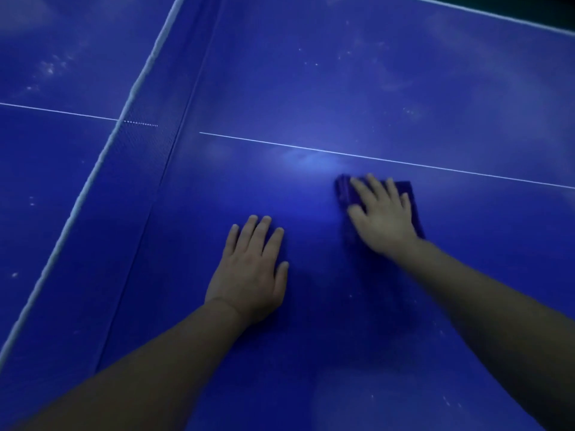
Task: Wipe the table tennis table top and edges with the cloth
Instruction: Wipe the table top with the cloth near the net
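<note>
The blue table tennis tabletop (342, 88) fills the view, its white-edged net (102, 157) running along the left; the left hand (249, 275) rests flat, fingers (261, 234) loosely together; the right hand (382, 213) presses, fingers spread, on the folded purple cloth (345, 189) just below the white centre line (404, 163).

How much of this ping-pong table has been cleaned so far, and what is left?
Hard to call any part finished. In hand: the right hand presses the purple cloth flat on the table top near the white centre line, while the left hand rests flat. Left: pale dusty smudges beyond the net, more past the line, and the edges.
</note>
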Action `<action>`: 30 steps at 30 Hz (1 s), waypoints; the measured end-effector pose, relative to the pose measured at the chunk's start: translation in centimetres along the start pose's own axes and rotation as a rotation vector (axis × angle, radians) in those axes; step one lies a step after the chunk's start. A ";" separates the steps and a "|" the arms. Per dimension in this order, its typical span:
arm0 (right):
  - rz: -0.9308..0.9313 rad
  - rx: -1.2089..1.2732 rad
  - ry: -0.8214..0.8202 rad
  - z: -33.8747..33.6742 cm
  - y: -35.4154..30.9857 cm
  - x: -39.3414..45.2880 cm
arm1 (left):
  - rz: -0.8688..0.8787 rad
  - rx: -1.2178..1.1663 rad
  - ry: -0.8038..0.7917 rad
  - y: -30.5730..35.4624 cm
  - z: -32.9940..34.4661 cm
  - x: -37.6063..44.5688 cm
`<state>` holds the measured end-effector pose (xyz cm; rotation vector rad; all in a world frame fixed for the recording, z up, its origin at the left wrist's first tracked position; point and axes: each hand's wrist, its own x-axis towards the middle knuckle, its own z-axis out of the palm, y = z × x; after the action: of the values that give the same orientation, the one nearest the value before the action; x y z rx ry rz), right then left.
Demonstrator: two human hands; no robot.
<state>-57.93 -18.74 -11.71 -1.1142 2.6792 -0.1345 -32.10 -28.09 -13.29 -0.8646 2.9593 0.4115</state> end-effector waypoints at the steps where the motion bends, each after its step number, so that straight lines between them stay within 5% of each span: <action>1: 0.080 0.033 0.005 -0.2 -0.7 2.7 | -0.007 -0.004 -0.004 0.1 -0.1 0.0; 3: 0.112 0.053 -0.018 -0.2 -3.8 5.6 | -0.019 -0.011 0.005 0.2 0.0 0.1; 8: -0.378 -0.072 -0.043 1.9 -3.1 -4.2 | -0.003 -0.023 0.035 0.0 0.3 0.2; 12: -0.080 -0.063 -0.022 -0.5 3.8 -2.0 | -0.002 -0.044 0.035 -0.1 0.0 -0.1; 15: 0.205 0.053 -0.001 -0.8 0.9 3.8 | 0.008 -0.122 0.061 -0.4 -0.1 0.0; 19: -0.229 -0.038 0.010 2.1 -4.5 -2.8 | 0.015 -0.188 0.116 -0.6 0.1 0.1; 23: -0.509 -0.056 -0.081 2.4 1.7 -13.0 | -0.003 -0.192 0.112 -0.4 -0.2 -1.5; 25: -0.382 -0.094 -0.041 1.1 4.5 -10.5 | -0.009 -0.158 0.108 -0.1 0.1 -3.6; 28: 0.060 0.010 -0.022 1.0 1.0 -5.7 | -0.049 -0.126 0.096 0.7 0.8 -7.3; 30: 0.006 0.000 0.035 2.4 -3.6 -7.4 | -0.070 -0.082 0.094 1.2 1.3 -9.1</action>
<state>-49.84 -16.04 -12.11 -1.1137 2.7129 -0.1534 -25.11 -21.98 -13.26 -1.0200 3.0047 0.5060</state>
